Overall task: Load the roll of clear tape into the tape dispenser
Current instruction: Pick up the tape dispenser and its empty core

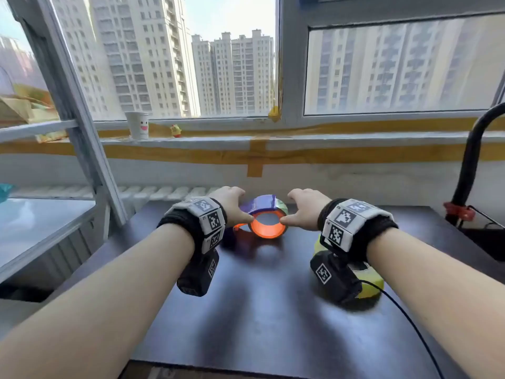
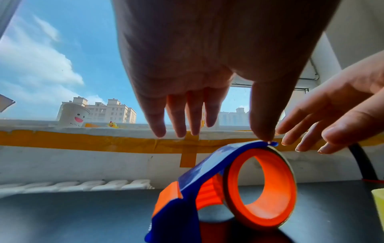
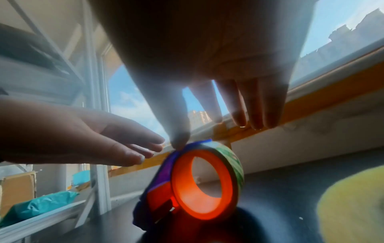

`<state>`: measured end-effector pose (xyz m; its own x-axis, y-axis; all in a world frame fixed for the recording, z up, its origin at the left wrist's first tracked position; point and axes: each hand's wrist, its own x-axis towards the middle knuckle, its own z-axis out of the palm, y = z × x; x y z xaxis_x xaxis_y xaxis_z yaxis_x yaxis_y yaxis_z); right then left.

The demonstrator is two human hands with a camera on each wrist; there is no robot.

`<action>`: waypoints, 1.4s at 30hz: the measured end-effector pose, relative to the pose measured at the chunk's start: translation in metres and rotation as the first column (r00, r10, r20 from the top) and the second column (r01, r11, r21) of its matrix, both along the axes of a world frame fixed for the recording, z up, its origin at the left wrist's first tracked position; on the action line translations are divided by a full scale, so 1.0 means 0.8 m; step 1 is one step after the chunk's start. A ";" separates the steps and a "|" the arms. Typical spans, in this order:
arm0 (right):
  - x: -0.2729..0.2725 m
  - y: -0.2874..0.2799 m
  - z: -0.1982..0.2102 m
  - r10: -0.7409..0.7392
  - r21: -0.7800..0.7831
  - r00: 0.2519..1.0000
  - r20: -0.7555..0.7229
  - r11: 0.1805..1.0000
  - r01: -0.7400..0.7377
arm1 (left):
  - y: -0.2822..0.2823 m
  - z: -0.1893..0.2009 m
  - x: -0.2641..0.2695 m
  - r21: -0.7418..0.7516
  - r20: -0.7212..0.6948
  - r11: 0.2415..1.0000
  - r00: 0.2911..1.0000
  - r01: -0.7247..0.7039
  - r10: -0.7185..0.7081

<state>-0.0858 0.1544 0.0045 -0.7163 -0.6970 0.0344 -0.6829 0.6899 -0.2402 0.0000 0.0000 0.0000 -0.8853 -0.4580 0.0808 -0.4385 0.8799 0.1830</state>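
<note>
A blue and orange tape dispenser [image 1: 259, 205] stands on the dark table [image 1: 259, 310], far middle. A tape roll [image 3: 234, 164] with a green-patterned edge sits around its orange core [image 1: 267, 228]. My left hand [image 1: 240, 206] is at the dispenser's left, its thumb tip touching the blue cover's lip [image 2: 270, 143]; its fingers [image 2: 178, 128] are straight and clear of the cover. My right hand [image 1: 300, 206] is at the right side. Its thumb [image 3: 179, 141] touches the top of the cover, and its fingers are straight, holding nothing.
A yellow-green round object [image 1: 369, 280] lies on the table under my right wrist. A black hose [image 1: 470, 165] with a red clamp rises at the right edge. A paper cup [image 1: 138, 124] and a small toy stand on the sill. Metal shelving [image 1: 41, 228] is on the left.
</note>
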 end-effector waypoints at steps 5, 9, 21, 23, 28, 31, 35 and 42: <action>-0.019 -0.026 -0.011 -0.024 0.045 0.997 0.075 0.999 0.020 | -0.020 -0.010 -0.019 0.042 0.070 0.999 0.998 -0.012 0.009; -0.028 -0.040 -0.015 -0.015 0.031 0.994 0.106 0.999 0.012 | -0.023 -0.012 -0.027 0.076 0.083 0.997 0.997 -0.012 0.005; -0.028 -0.031 -0.004 0.034 -0.032 0.989 0.141 0.999 -0.030 | -0.014 -0.007 -0.014 0.253 -0.024 0.963 0.996 0.092 -0.089; -0.028 -0.021 0.002 0.040 -0.076 0.985 0.170 0.997 -0.027 | -0.009 -0.003 -0.010 0.310 -0.050 0.945 0.994 0.104 -0.093; -0.026 -0.002 0.006 0.028 -0.140 0.986 0.162 0.990 -0.005 | 0.004 0.000 -0.008 0.348 -0.081 0.932 0.994 0.098 -0.075; -0.026 0.006 0.003 0.000 -0.179 0.991 0.137 0.984 0.025 | 0.013 0.002 -0.006 0.368 -0.115 0.924 0.991 0.100 -0.062; -0.023 0.015 0.000 -0.048 -0.225 0.990 0.130 0.971 0.077 | 0.016 0.005 -0.003 0.444 -0.140 0.892 0.990 0.083 -0.022; -0.010 0.010 -0.011 -0.027 -0.251 0.989 0.143 0.966 0.063 | 0.025 0.006 0.003 0.569 -0.197 0.820 0.978 0.063 0.062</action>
<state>-0.0936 0.1624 -0.0045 -0.7571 -0.6448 0.1054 -0.6005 0.6232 -0.5011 0.0027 0.0202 0.0044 -0.8790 -0.4763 -0.0215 -0.3380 0.5905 0.7329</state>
